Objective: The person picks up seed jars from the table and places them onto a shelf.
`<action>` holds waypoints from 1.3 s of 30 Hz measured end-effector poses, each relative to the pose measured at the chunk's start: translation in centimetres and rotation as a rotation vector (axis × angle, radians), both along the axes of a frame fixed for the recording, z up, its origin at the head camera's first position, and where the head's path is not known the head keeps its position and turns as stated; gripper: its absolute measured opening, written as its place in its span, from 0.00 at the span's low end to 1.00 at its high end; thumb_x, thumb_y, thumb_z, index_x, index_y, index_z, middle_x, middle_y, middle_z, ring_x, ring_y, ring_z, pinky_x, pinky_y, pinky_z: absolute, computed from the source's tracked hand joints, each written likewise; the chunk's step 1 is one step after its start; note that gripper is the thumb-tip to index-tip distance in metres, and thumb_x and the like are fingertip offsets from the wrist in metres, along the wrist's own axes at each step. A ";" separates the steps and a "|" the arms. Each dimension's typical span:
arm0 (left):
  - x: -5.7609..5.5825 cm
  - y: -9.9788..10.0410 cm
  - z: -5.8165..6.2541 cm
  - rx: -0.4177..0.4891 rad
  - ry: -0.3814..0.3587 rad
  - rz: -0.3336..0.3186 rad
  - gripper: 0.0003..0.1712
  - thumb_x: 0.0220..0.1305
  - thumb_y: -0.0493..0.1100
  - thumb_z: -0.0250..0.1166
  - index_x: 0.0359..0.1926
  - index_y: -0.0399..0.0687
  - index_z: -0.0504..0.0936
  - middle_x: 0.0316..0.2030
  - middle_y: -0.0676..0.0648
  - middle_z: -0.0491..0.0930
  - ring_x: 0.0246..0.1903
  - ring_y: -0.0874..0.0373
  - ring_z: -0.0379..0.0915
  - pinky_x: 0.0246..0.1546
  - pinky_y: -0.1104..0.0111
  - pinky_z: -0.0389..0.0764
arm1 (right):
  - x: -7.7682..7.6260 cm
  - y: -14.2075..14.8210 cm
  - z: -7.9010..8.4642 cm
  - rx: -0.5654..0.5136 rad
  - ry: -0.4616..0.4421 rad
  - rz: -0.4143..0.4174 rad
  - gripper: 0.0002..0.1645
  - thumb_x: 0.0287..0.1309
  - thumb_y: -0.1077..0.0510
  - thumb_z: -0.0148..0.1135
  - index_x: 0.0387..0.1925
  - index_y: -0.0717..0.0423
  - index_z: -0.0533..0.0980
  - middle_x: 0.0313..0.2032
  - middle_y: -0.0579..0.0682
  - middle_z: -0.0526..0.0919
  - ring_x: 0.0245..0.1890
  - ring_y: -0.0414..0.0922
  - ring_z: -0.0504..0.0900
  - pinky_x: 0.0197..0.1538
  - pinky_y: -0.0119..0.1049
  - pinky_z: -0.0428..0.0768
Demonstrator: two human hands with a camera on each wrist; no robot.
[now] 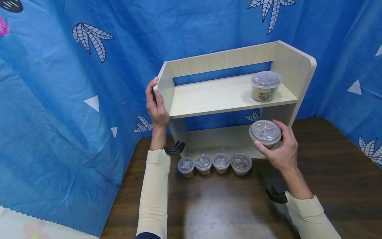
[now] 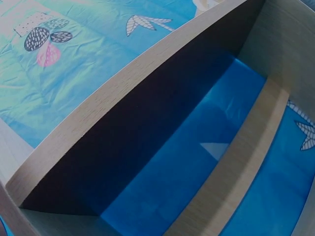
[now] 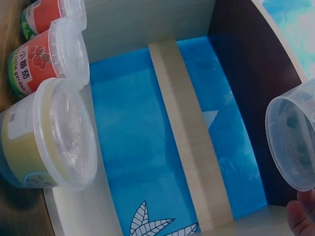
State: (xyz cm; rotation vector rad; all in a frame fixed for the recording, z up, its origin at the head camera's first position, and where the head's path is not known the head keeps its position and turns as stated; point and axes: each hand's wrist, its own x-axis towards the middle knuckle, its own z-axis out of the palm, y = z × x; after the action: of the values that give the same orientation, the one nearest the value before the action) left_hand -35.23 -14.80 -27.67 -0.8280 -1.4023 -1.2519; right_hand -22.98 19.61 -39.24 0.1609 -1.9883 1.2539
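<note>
My left hand grips the front edge of the left side panel of a pale wooden two-tier shelf. My right hand holds a round lidded plastic tub by its side, in front of the shelf's lower opening at the right. In the right wrist view that clear tub shows at the right edge, with fingertips against it. Another lidded tub, with a yellowish label, stands on the upper board near the right panel. The left wrist view shows the shelf's boards but not the hand.
On the dark wooden table, a row of lidded tubs lines the shelf's front: three small red-labelled ones, such as the leftmost, and a larger one at the right end. Blue patterned cloth hangs behind and at the sides.
</note>
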 end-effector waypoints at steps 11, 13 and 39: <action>0.0 0.1 0.0 -0.004 -0.004 -0.007 0.19 0.69 0.28 0.43 0.60 0.27 0.64 0.62 0.30 0.68 0.61 0.45 0.67 0.60 0.52 0.72 | -0.1 -0.3 0.7 -0.005 0.025 0.016 0.48 0.37 0.59 0.76 0.65 0.59 0.70 0.55 0.63 0.75 0.49 0.31 0.68 0.49 0.21 0.67; 0.0 0.1 0.0 -0.004 -0.002 -0.006 0.19 0.69 0.28 0.43 0.60 0.27 0.65 0.61 0.30 0.68 0.61 0.45 0.68 0.60 0.52 0.72 | -0.2 -0.4 0.9 -0.003 0.030 0.018 0.48 0.37 0.59 0.76 0.65 0.59 0.70 0.55 0.63 0.75 0.49 0.31 0.68 0.48 0.21 0.68; 0.0 0.0 0.0 0.005 -0.006 -0.006 0.20 0.69 0.28 0.43 0.60 0.27 0.64 0.61 0.30 0.68 0.61 0.45 0.68 0.60 0.52 0.72 | -0.6 -1.2 2.6 0.009 0.058 0.040 0.48 0.38 0.58 0.75 0.65 0.61 0.70 0.54 0.64 0.75 0.49 0.32 0.68 0.47 0.23 0.67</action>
State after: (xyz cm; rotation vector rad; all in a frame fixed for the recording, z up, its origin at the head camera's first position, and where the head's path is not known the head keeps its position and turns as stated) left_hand -35.22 -14.76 -27.70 -0.8264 -1.4014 -1.2626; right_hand -23.59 18.44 -36.67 0.2400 -1.9504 1.2522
